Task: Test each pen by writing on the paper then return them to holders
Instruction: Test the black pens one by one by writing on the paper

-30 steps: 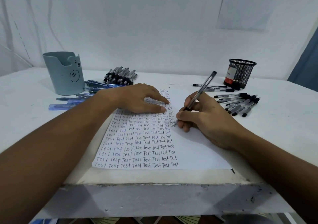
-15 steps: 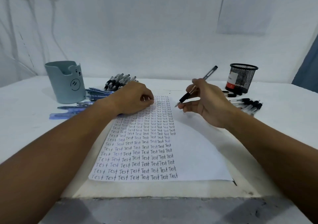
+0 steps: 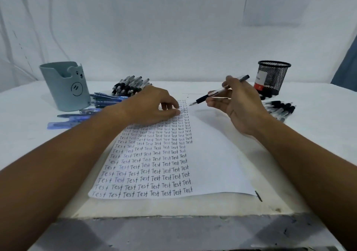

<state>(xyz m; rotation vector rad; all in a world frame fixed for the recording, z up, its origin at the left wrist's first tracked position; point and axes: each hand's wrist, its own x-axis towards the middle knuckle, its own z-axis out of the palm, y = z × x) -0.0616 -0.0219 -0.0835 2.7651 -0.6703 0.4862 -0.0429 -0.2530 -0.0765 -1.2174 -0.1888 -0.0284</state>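
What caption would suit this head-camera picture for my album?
Right hand holds a pen lifted above a paper filled with "Test", left hand resting on it.

Soft, even, cool light; faint shadows; slight blur; wide-angle bending at edges.

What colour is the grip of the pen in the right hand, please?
Black, on a clear barrel; the pen shows best in the head view.

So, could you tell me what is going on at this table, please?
A person is testing pens on a sheet of paper already filled with rows of the word "Test". The right hand holds a black pen lifted clear of the page, its tip pointing left. The left hand rests on the paper's top. More pens lie loose beside the blue holder and the mesh holder.
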